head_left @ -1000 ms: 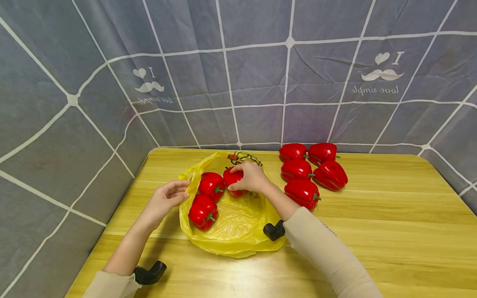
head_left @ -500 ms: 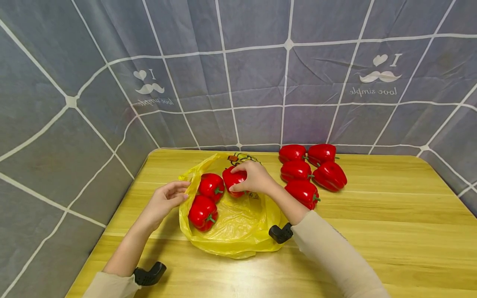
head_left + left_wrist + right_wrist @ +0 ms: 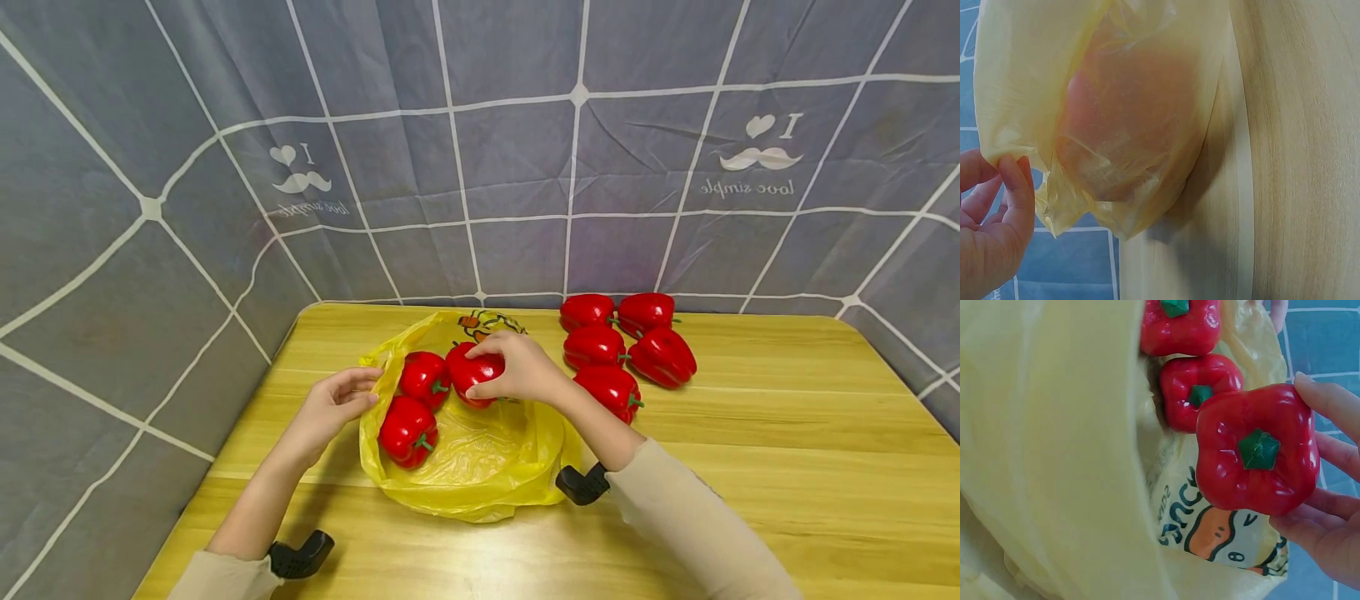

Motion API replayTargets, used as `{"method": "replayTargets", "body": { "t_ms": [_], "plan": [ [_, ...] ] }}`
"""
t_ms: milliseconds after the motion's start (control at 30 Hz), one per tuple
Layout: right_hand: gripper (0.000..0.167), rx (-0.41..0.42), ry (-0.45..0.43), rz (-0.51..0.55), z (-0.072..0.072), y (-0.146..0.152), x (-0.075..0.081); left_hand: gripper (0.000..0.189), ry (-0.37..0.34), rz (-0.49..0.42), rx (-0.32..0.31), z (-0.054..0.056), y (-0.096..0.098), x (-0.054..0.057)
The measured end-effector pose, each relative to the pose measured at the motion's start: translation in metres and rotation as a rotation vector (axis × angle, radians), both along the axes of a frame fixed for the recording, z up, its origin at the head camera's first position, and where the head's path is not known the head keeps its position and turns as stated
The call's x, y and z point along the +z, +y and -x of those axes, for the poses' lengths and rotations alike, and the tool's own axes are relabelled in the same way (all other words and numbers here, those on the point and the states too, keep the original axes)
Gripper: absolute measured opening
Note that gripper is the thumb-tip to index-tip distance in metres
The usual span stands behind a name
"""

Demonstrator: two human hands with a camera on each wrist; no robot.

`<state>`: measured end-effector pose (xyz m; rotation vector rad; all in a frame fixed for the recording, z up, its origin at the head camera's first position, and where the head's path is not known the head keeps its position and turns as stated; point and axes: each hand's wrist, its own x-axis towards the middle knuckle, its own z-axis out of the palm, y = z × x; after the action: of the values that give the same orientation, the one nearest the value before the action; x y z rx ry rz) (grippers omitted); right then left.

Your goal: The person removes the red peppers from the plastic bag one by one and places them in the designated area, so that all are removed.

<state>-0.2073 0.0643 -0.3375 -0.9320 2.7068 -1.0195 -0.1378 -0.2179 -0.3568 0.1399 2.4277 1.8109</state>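
Yellow bag (image 3: 480, 493), rim pinched by left hand (image 3: 330, 408), contains two red peppers (image 3: 407, 427) along its left side; right hand (image 3: 521, 367) grips a third pepper (image 3: 468, 375) at its mouth.

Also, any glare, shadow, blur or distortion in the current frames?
Head: strong glare on the near table, curtain lines bend, lens or drape unclear; left wrist: shadow on the table beside the bag, red shape inside hazy through the film; right wrist: bag's near wall soft, held pepper fairly crisp with small highlights.
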Motion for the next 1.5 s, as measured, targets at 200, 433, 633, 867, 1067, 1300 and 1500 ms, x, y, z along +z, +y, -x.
{"method": "replayTargets", "body": {
  "t_ms": [200,433,633,867,1067,1300,1500],
  "plan": [
    [0.044,0.007,0.012,0.007,-0.008,0.007,0.007,0.040,-0.002,0.010,0.005,0.000,0.000,-0.001],
    [0.045,0.018,0.009,0.025,-0.016,0.019,0.015,0.040,0.002,0.006,0.004,0.000,0.000,-0.003],
    [0.047,0.023,0.010,0.045,-0.026,0.026,0.019,0.039,0.007,0.006,0.009,0.000,0.000,-0.003],
    [0.047,0.026,0.030,0.054,-0.032,0.036,0.024,0.039,0.007,0.009,0.008,0.000,0.000,-0.003],
    [0.047,0.035,0.035,0.056,-0.034,0.048,0.028,0.040,0.001,0.011,0.011,0.001,0.001,-0.003],
    [0.048,0.052,0.090,0.037,-0.039,0.058,0.032,0.040,-0.006,0.012,0.013,0.002,0.001,-0.004],
    [0.047,0.058,0.131,0.033,-0.045,0.067,0.034,0.039,-0.002,0.005,0.007,0.002,0.000,-0.004]
  ]
}}
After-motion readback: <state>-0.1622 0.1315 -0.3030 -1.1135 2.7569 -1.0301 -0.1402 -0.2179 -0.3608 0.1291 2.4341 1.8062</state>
